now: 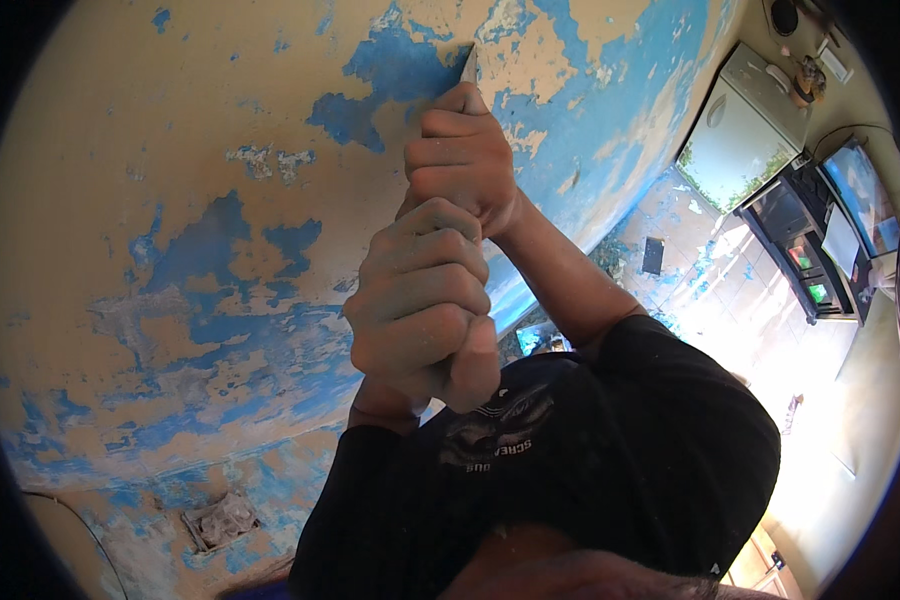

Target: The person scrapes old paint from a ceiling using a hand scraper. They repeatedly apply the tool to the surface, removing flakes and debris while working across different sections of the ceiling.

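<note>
Both my hands are stacked on a scraper, whose narrow metal blade [470,66] juts out past my upper fist. My right hand [461,161] wraps it closest to the blade. Just below, my left hand [424,300] is closed in a fist, with its thumb folded at the lower side. The fingers hide the scraper's handle. At the blade tip, the painted wall [285,67] shows beige paint broken by bare blue patches [397,67]. From this angle I cannot tell how firmly the blade touches it.
A recessed wall box [221,523] with crumpled covering sits low left, near a dark cable [82,510]. On the right stand a refrigerator [742,142], a black TV stand [787,247] and a television [862,195]. Paint flakes litter the tiled floor [720,292].
</note>
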A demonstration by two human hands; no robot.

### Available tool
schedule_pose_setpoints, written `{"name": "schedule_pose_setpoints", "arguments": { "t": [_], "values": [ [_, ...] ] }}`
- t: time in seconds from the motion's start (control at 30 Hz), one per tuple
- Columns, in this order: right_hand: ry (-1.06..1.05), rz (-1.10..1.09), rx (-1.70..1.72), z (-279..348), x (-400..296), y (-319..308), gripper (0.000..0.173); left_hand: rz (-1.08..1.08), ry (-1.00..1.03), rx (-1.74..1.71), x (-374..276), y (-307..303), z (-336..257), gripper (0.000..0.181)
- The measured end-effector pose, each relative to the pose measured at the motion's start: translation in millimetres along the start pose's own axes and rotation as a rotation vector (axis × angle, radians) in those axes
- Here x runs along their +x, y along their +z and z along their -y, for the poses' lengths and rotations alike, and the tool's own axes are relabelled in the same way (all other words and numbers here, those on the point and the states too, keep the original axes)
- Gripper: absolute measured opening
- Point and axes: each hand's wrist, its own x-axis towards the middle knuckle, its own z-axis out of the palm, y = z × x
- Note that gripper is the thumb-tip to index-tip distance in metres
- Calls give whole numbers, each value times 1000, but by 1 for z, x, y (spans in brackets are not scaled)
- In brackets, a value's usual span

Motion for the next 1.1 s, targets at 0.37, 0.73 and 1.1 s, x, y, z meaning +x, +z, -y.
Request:
{"name": "schedule_pose_setpoints", "arguments": {
  "t": [0.37,0.73,1.1],
  "values": [
    [86,122,-108,-24,-4,-16,20,-40,-36,-117,11,0,29,28],
    [129,103,-103,-41,-16,-42,23,13,-26,-160,13,23,53,22],
    [101,13,-42,-40,-6,-39,21,32,-86,-102,23,27,35,24]
  ]
}}
